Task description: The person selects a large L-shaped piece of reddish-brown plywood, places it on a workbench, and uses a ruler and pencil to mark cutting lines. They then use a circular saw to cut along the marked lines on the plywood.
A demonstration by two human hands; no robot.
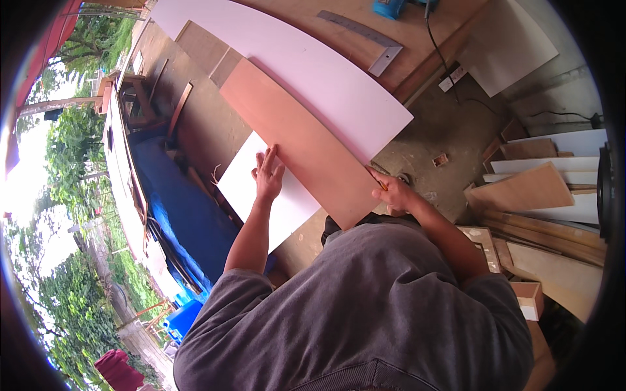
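A long brown board point(306, 143) lies diagonally over a white panel point(238, 182) and beside a long white board with a curved edge point(332, 78). My left hand point(267, 169) rests with fingers apart and extended at the brown board's left edge, over the white panel. My right hand point(391, 194) is closed around a thin pencil-like tool point(379, 181) at the right edge of the brown board, near its lower end. The exact contact of my right fingers with the board is hard to make out.
A metal square point(352, 32) and a blue power tool point(389, 6) with a cord are on a wooden top point(437, 29). Stacked offcuts point(518, 186) stand at the right. A blue tarp point(169, 182) and a blue plastic container point(182, 319) are at the left.
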